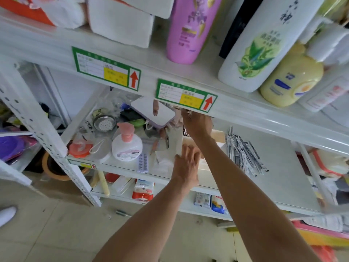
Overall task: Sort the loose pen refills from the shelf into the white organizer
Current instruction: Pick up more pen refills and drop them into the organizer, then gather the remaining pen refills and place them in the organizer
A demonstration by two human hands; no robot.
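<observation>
A loose pile of pen refills [243, 154] in black-and-white wrappers lies on the middle shelf [279, 167], right of my arms. The white organizer [178, 142] stands upright on the same shelf, with a few dark refills [167, 141] showing at its left side. My left hand [187, 163] holds the organizer's near side, fingers spread over its edge. Above and behind the organizer, my right hand [196, 121] is raised just under the upper shelf's front edge. Its fingers are pinched on thin dark refills, and the shelf edge partly hides the tips.
A pink-pump bottle [127, 146], a metal strainer [103, 122], a purple-edged mirror [153, 114] and a purple comb [143, 163] crowd the shelf's left half. A beige box [217, 135] sits behind my right arm. Large bottles [264, 44] stand on the upper shelf.
</observation>
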